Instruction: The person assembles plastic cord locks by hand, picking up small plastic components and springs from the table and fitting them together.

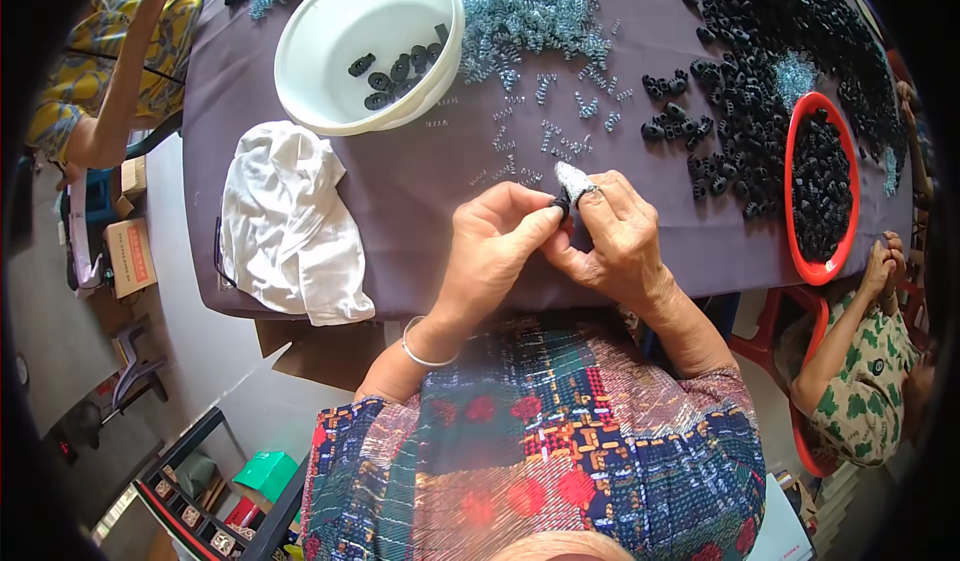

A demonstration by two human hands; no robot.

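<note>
Hands meet at frame centre over the purple table [420, 176]. Left hand [495, 246] pinches a small black part [562, 204] between thumb and fingers, closed on it. Right hand [615, 236] presses against the same part, fingers curled in, forefinger wearing a pale wrapped fingertip cover [572, 179], probably to guard the skin while pushing. Part sits right between the two hands, lifted just off the cloth, likely so both thumbs can work it.

Springs [530, 11], bluish, lie spread top centre, within reach. Black parts [760, 71] are heaped upper right; red tray [795, 151] at right holds more. White bowl [370, 46] upper left holds a few black pieces, apparently kept apart from the loose stock. White cloth [285, 226] lies crumpled left of centre.

Cardboard box [130, 256] with a reddish label stands on the floor at the left edge; green box [268, 473] lower left.
</note>
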